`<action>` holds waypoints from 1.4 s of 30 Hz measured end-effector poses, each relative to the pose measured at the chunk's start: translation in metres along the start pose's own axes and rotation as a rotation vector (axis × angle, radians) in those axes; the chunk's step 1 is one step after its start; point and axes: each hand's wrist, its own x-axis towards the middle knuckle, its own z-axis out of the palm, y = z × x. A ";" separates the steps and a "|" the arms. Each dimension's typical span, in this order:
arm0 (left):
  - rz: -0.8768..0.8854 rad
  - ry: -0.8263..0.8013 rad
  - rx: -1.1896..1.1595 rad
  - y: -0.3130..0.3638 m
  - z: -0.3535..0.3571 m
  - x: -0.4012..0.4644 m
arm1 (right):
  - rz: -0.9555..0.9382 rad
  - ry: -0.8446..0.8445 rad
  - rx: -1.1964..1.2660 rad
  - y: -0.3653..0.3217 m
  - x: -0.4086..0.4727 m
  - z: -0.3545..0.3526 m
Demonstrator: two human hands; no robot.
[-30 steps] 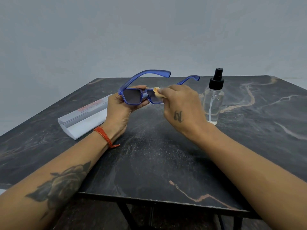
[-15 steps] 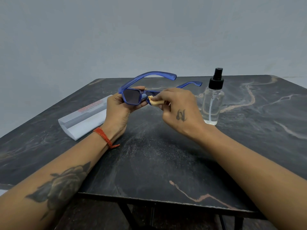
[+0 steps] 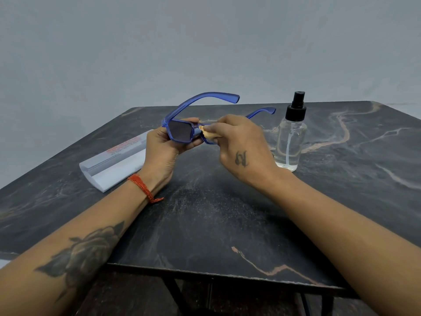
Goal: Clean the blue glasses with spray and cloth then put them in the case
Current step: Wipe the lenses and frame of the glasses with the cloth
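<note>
While the head camera looks down over a dark marbled table (image 3: 227, 224), a person holds a pair of blue glasses (image 3: 182, 131) raised above it, arms unfolded and pointing away. The left hand (image 3: 163, 149) grips the frame around one tinted lens, fingers curled at its edge — apparently to steady it without touching the glass. The right hand (image 3: 239, 144) pinches a small tan cloth (image 3: 208, 133) against the other lens, which the fingers mostly hide; this looks like the wiping step.

A clear spray bottle (image 3: 290, 137) with a black pump stands upright just beyond the right hand, within easy reach. The case (image 3: 114, 165) — pale grey, lying open — rests on the table beside the left wrist, probably ready to receive the glasses. Red lettering runs along its lid, too blurred to read. The bottle shows no label.

A red thread bracelet (image 3: 143, 188) circles the left wrist.
</note>
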 end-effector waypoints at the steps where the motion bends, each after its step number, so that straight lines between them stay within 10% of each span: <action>1: -0.002 0.013 -0.013 0.001 0.000 0.000 | 0.008 -0.016 -0.008 0.000 -0.001 -0.001; 42: -0.006 -0.012 0.066 0.005 0.001 -0.001 | 0.009 -0.067 -0.381 -0.008 0.000 -0.011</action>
